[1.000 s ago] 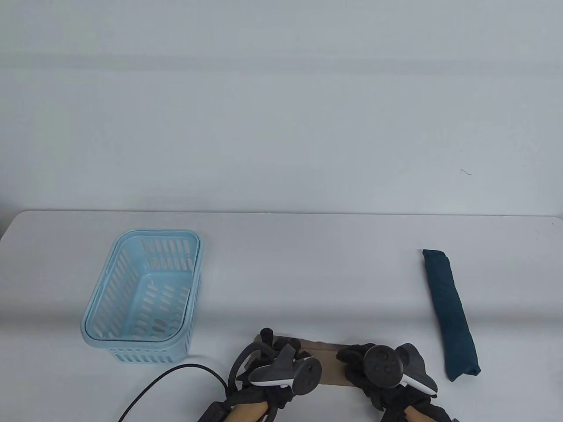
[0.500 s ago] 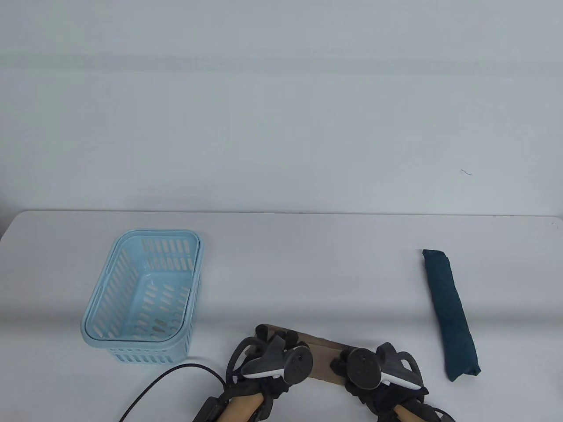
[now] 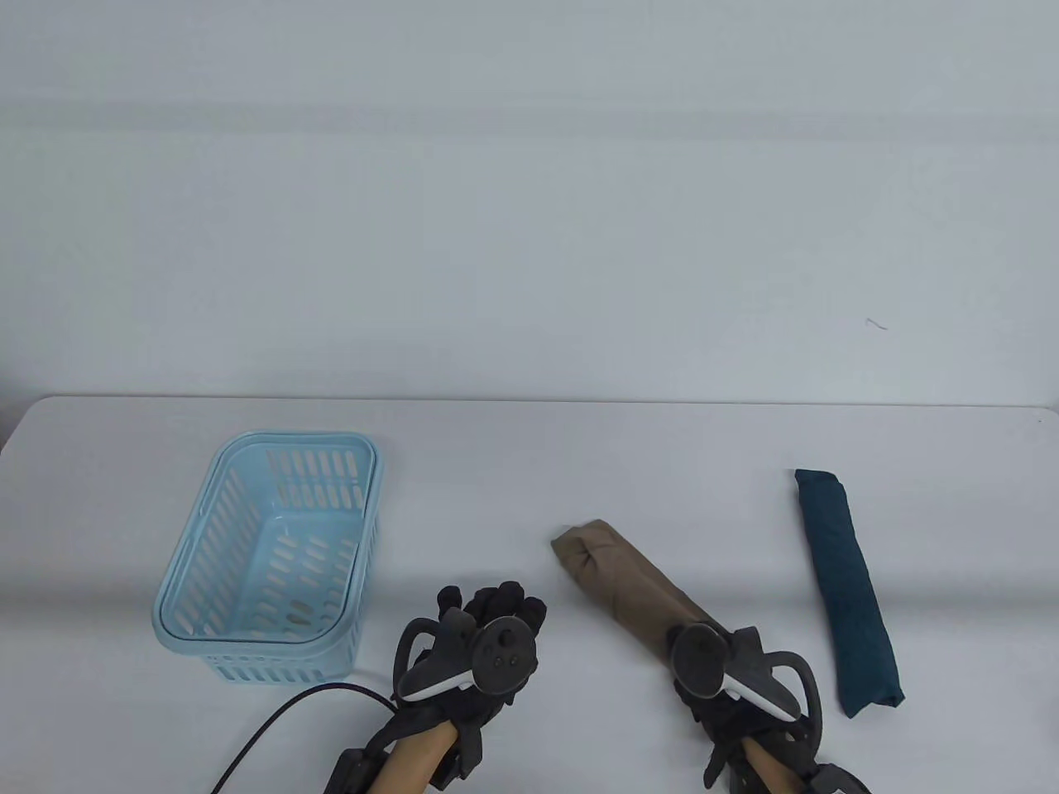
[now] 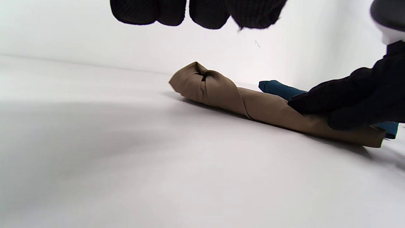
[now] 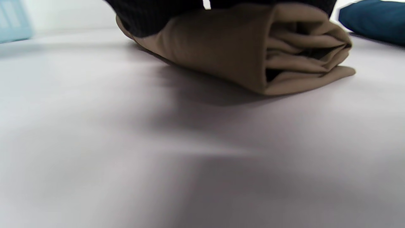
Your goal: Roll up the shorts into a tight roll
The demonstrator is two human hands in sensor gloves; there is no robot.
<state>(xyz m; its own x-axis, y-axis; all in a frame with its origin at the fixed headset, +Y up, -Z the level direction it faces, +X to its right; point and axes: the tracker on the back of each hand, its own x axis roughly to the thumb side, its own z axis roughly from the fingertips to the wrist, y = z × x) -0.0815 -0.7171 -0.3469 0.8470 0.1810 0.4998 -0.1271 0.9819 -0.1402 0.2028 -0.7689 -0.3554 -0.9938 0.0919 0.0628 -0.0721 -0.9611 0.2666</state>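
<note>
The tan shorts [image 3: 629, 583] are rolled into a long roll lying diagonally on the white table, far end pointing up-left. My right hand [image 3: 693, 643] grips the roll's near end; in the right wrist view the fingers [image 5: 164, 12] press on top of the roll [image 5: 240, 47], whose layered end faces the camera. My left hand [image 3: 496, 610] is open with fingers spread, left of the roll and apart from it. In the left wrist view its fingertips [image 4: 196, 12] hang free, and the roll [image 4: 253, 104] lies beyond with my right hand [image 4: 348, 101] on it.
A dark blue rolled garment [image 3: 848, 587] lies to the right of the tan roll. A light blue plastic basket [image 3: 289, 436] stands at the left. A black cable [image 3: 281, 728] runs along the near edge by my left arm.
The tan roll swung from lying across the near edge under both hands to a diagonal pointing away. My left hand let go and moved off to the left. My right hand kept the near end.
</note>
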